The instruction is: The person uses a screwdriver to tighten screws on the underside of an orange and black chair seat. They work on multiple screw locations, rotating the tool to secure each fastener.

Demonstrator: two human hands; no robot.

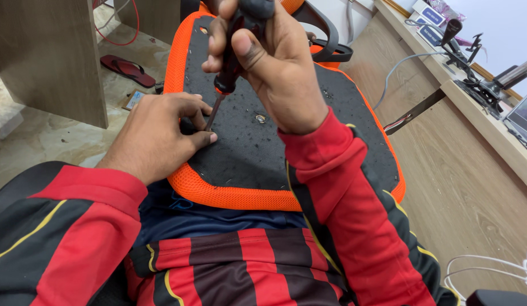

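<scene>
Right hand (280,68) grips black-and-red-handled screwdriver (229,68); left hand (156,136) pinches its tip on orange-edged black chair seat (308,164). Keep shaft upright, press firmly.

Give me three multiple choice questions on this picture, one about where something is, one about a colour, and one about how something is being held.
1. Where does the sandal lie?
A. On the floor at upper left
B. On the seat
C. On the desk

2. What colour is the mesh edge of the seat panel?
A. Blue
B. Orange
C. White

3. How does the right hand hold the screwdriver?
A. Flat on the panel
B. Closed around the handle, tip down
C. By the tip

Answers: 1 A, it lies on the floor beside the wooden panel. 2 B, the rim is bright orange. 3 B, the fingers wrap the handle while the left hand steadies the shaft.
</scene>
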